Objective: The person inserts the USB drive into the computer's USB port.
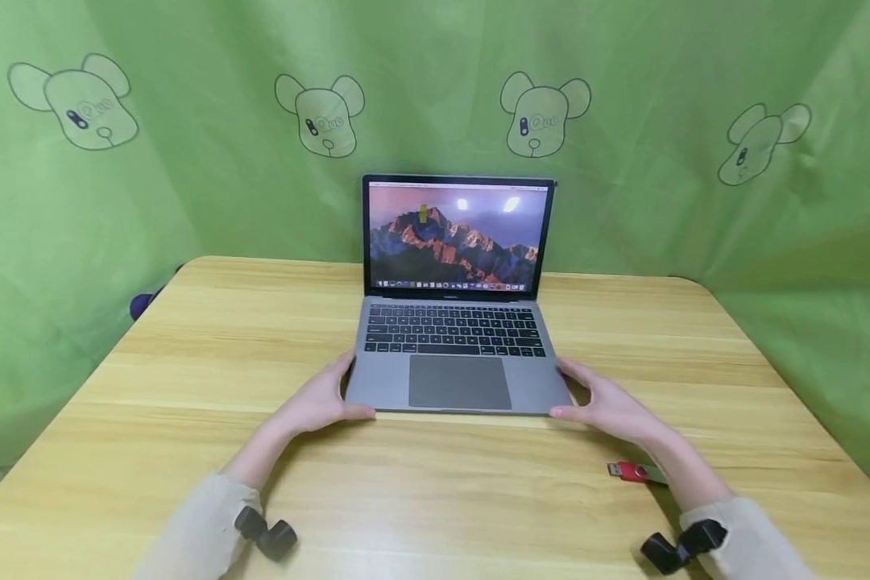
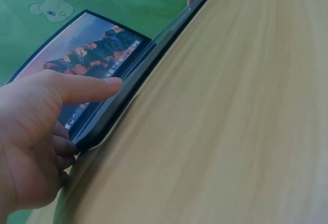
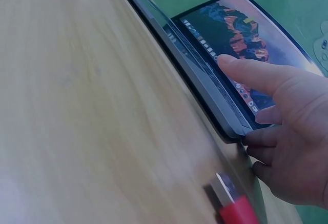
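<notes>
An open grey laptop lies on the wooden table, its lit screen showing a mountain picture. My left hand holds its front left corner, with the thumb along the front edge and the fingers against the side. At the opposite front corner, my right hand has the same hold. In the right wrist view, the fingers bend against the laptop's side edge. A red USB flash drive with a metal plug lies near my right forearm, which hides part of it.
The wooden table reaches back to a green cloth with printed bear heads, which also hangs at both sides. Something dark purple shows beyond the table's left edge. Black devices sit on both wrists.
</notes>
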`<state>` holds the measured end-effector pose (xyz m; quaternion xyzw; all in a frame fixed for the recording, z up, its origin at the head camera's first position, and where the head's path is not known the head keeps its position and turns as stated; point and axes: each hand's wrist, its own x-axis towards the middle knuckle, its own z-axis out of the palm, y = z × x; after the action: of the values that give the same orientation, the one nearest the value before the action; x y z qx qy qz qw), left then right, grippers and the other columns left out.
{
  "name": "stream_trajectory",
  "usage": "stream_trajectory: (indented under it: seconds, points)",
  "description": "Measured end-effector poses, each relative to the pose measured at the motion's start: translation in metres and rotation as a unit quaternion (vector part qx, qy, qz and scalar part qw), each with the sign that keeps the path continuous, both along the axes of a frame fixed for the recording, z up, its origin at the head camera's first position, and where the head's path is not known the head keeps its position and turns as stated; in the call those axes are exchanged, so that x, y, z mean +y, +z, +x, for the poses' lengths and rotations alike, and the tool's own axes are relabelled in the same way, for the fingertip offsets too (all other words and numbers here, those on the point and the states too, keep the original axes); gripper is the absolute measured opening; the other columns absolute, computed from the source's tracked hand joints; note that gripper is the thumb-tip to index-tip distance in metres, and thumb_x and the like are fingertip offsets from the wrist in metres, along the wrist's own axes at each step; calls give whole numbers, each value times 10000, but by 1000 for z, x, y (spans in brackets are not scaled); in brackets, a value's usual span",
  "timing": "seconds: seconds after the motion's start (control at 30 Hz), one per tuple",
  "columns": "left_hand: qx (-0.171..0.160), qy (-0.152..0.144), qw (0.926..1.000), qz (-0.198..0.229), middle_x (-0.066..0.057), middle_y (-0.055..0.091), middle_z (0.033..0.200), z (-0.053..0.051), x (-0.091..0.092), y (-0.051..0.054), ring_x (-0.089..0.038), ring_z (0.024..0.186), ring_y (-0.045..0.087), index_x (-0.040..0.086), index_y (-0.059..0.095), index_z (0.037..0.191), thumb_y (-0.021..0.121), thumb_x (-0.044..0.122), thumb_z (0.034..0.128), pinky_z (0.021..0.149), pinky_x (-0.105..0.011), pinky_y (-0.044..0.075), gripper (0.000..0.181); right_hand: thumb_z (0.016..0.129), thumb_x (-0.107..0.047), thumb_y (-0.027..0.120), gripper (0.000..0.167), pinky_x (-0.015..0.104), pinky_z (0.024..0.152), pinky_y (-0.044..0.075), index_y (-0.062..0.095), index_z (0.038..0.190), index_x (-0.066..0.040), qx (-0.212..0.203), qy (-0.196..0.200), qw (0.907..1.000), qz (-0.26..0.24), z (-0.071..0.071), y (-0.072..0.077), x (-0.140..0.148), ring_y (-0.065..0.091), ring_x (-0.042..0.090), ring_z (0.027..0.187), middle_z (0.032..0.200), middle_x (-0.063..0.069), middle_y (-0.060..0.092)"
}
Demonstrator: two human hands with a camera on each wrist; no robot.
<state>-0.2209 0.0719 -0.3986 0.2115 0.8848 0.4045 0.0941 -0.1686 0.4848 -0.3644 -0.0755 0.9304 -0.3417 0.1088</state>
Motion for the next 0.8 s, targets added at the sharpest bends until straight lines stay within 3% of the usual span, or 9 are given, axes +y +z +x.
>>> stream_trajectory:
  seconds: [0.33, 0.8]
  points:
    - [-58, 76, 9999, -43, -279, 211, 1466, 3, 1, 3, -417, 1330, 237, -87, 129, 1441, 797, 356, 678, 1078, -525, 206, 1107, 789, -443, 701, 965, 583, 1070, 151, 178, 1465, 5, -27, -68, 9999, -137, 0, -4, -2, 156, 417, 1356, 1492, 233, 198]
    - [-161, 188, 9995, -170, -310, 186, 1459, 5, 7, 7, -450, 1324, 216, -112, 112, 1431, 784, 414, 689, 1070, -547, 200, 1131, 791, -435, 700, 962, 564, 1076, 157, 179, 1460, 19, 92, 123, 9998, -128, 2, -5, 4, 176, 421, 1349, 1485, 240, 208]
